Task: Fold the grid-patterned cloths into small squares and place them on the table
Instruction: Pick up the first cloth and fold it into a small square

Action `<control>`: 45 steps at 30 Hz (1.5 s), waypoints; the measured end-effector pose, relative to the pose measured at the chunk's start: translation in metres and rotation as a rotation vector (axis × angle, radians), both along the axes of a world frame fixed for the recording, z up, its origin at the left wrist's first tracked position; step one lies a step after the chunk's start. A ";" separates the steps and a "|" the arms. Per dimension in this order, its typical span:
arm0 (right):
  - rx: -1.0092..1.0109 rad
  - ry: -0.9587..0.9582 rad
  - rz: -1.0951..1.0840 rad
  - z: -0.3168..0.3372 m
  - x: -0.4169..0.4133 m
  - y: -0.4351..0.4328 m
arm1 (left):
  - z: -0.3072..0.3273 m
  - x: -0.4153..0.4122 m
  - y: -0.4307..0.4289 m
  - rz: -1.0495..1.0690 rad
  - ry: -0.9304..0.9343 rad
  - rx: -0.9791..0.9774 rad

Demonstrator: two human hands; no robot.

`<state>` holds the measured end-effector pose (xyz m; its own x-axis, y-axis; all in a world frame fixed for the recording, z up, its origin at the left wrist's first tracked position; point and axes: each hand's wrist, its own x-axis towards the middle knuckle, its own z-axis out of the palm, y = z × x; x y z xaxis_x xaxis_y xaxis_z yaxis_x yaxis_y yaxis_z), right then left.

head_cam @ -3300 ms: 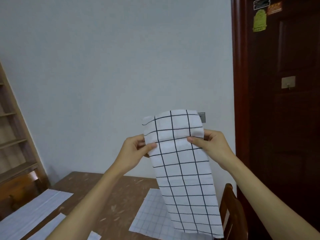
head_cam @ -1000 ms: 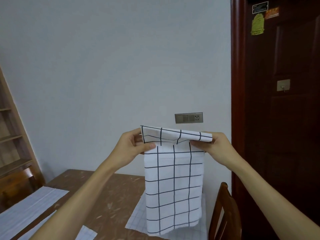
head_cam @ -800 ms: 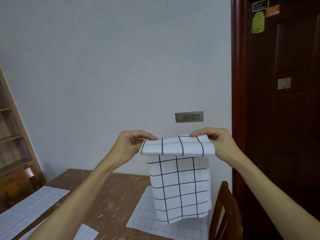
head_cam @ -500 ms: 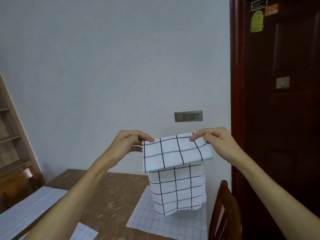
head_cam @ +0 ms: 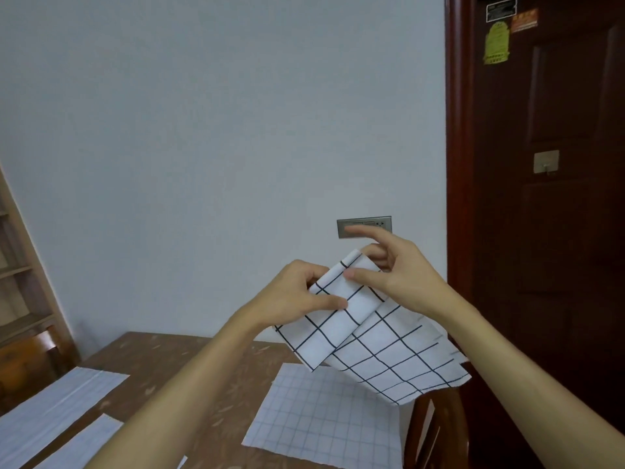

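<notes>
- White cloth with a bold black grid, the bold-grid cloth [head_cam: 365,336], is held up in the air between both hands, folded over itself and tilted, its upper corner pointing up and its lower layers fanning down to the right.
- Writing: the dark wooden door [head_cam: 558,231] carries a yellow-green sticker [head_cam: 497,44], an orange-red sticker [head_cam: 524,20] and a black label [head_cam: 501,8] near its top. Their print is too small and blurred to read.
- The left hand [head_cam: 297,299] grips the left edge of the folded part, with the thumb laid across the front and the fingers curled behind.
- The right hand [head_cam: 395,269] pinches the upper corner, thumb pressed on the front and fingers behind. Its forefinger sticks out straight, clear of the fabric.
- The two thumbs lie near each other on the same folded flap.
- Below the held cloth, well apart from it, a fine-grid cloth [head_cam: 324,411] lies flat on the brown wooden table [head_cam: 189,363].
- Pale striped cloths [head_cam: 57,401] lie flat at the table's left end.
- A wooden chair [head_cam: 436,431] stands at the table's right side, under the hanging corner of the held cloth.
- On the grey wall behind the right hand sits a metal socket plate [head_cam: 363,227].
- A small metal hook plate [head_cam: 546,161] is fixed to the door.
</notes>
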<state>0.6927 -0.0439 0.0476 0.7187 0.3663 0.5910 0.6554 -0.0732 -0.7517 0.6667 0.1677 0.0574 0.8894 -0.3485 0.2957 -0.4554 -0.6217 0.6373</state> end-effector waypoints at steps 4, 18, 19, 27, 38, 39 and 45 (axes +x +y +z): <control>-0.140 0.107 -0.072 0.000 0.007 -0.016 | 0.005 0.000 0.003 0.039 -0.051 -0.077; 0.259 0.138 -0.111 -0.011 0.014 -0.032 | -0.005 -0.002 0.031 0.102 0.082 -0.447; 0.296 0.148 -0.118 -0.013 0.015 -0.031 | -0.009 -0.002 0.030 0.091 0.115 -0.481; 0.248 0.144 -0.130 -0.018 0.018 -0.027 | -0.021 0.000 0.027 0.121 0.086 -0.514; 0.080 0.185 -0.029 -0.017 0.008 -0.030 | -0.013 -0.005 0.035 0.146 0.093 -0.580; 0.097 0.175 -0.039 -0.017 0.009 -0.031 | -0.012 -0.006 0.036 0.130 0.109 -0.576; 0.131 0.151 -0.039 -0.015 0.009 -0.035 | -0.006 -0.009 0.042 0.061 0.150 -0.639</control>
<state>0.7017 -0.0787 0.0322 0.8147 0.2636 0.5164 0.5333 0.0087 -0.8459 0.6581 0.2101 0.0514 0.9497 -0.0930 0.2990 -0.3090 -0.1222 0.9432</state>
